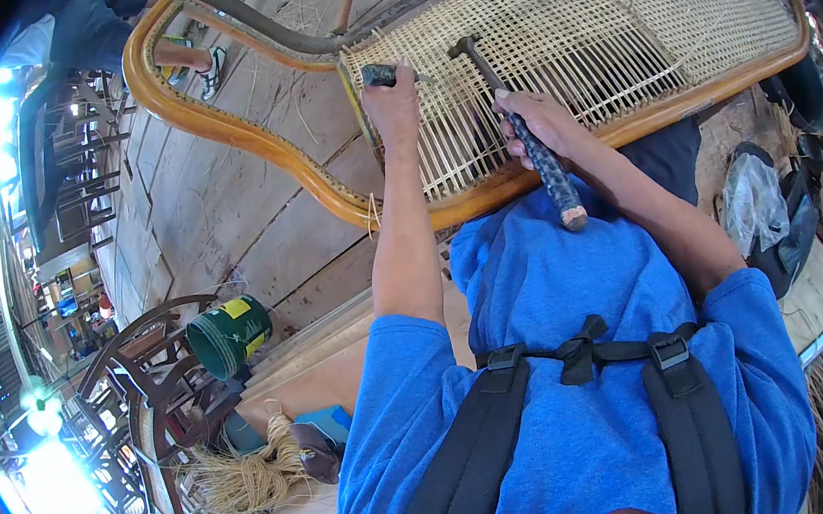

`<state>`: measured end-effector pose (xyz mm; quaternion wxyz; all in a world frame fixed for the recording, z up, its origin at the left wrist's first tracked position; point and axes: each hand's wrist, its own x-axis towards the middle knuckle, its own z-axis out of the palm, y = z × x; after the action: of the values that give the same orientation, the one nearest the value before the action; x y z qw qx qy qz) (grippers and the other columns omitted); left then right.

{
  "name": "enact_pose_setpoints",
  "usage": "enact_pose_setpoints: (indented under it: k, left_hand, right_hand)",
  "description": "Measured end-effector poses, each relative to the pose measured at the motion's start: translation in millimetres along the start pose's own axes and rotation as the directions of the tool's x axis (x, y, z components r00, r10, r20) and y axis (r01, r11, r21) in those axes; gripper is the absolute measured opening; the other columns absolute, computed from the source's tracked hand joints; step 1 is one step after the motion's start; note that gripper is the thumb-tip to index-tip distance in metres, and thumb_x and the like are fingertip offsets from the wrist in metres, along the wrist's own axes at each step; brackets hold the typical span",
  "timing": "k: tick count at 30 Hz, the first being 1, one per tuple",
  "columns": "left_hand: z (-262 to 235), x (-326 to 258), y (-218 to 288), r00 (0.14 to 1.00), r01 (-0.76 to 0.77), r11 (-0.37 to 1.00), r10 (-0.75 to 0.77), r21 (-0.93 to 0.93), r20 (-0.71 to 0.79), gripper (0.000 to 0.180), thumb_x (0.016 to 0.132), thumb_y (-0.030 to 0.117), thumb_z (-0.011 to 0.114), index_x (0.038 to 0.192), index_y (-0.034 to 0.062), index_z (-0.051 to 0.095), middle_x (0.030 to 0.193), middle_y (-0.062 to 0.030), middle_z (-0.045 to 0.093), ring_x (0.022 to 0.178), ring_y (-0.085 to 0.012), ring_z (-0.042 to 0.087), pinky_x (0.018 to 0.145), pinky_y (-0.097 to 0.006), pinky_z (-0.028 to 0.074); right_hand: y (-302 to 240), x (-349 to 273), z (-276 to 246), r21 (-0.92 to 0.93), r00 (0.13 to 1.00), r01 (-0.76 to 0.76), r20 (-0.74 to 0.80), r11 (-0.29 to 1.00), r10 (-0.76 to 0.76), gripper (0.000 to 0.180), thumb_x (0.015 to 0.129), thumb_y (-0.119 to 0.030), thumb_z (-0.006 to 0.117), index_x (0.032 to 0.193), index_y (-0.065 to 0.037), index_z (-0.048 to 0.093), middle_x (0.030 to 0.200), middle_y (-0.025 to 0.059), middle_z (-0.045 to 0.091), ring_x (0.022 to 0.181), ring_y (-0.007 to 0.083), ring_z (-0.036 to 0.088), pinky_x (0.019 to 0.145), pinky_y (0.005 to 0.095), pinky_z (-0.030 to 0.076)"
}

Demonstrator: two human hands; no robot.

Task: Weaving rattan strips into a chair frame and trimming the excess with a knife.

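Note:
A long curved wooden seat frame [266, 157] lies across my lap, strung with pale cane webbing [517, 15]. The webbing is closely woven toward the right and far side. Nearer me its strands run mostly one way, with gaps between them. My left hand [393, 103] is closed around a short tool with a dark handle [378, 75], at the left edge of the webbing. Its thin tip points right, over the strands; its exact kind is hard to make out. My right hand [546, 124] grips a hammer [544, 165] by its dark wrapped handle, the metal head above the webbing.
Left of me stand a green bucket [229, 336] and dark wooden chair frames [139, 386]. A bundle of loose cane strands [249, 480] lies below the bucket. A person's foot in a sandal [212, 72] is at the upper left. A clear plastic bag [755, 201] sits at right.

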<state>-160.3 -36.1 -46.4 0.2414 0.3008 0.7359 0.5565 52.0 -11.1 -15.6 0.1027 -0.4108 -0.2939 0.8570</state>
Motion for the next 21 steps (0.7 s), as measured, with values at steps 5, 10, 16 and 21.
enact_pose_setpoints:
  k: [5,10,16,21]
  left_hand:
    - [5.7,0.4,-4.1,0.967,-0.238,0.932,0.253,0.274,-0.02,0.024,0.077,0.019,0.067,0.072,-0.0024,0.058,0.057,-0.0056,0.056,0.052,-0.0146,0.053,0.052,-0.031,0.043]
    - [7.3,4.0,5.6,0.998,-0.026,0.997,0.03,0.07,-0.048,0.024,0.078,0.02,0.066,0.072,-0.0018,0.059,0.059,-0.0055,0.057,0.054,-0.0135,0.052,0.052,-0.03,0.042]
    - [4.2,9.8,-6.5,0.997,-0.07,0.996,0.068,0.062,0.026,0.018,0.081,0.017,0.063,0.081,0.0009,0.054,0.063,-0.0034,0.056,0.048,-0.0101,0.052,0.043,-0.023,0.043]
    - [12.2,1.7,14.0,0.998,0.07,0.994,-0.07,-0.083,0.006,0.024,0.079,0.02,0.065,0.069,-0.0005,0.057,0.057,-0.0045,0.055,0.052,-0.0122,0.051,0.051,-0.03,0.041]
  right_hand:
    - [4.7,12.7,9.7,0.091,0.997,-0.053,0.066,0.994,0.047,0.027,0.091,-0.037,0.049,0.082,-0.011,0.044,0.064,0.0016,0.047,0.046,0.0142,0.047,0.038,0.0335,0.042]
    - [-1.2,3.4,0.6,0.015,1.0,-0.017,-0.024,1.0,0.017,0.028,0.091,-0.037,0.048,0.081,-0.011,0.044,0.063,0.0017,0.047,0.046,0.0143,0.048,0.038,0.0343,0.041]
    - [-0.3,-0.5,5.5,0.091,0.999,-0.002,-0.031,0.996,0.005,0.03,0.091,-0.038,0.05,0.094,-0.008,0.049,0.065,-0.0011,0.046,0.046,0.0096,0.045,0.038,0.0262,0.037]
    - [-0.4,1.0,8.2,0.144,0.997,0.008,-0.078,0.99,0.003,0.028,0.092,-0.037,0.05,0.092,-0.009,0.049,0.065,-0.0011,0.046,0.047,0.0101,0.046,0.038,0.0271,0.038]
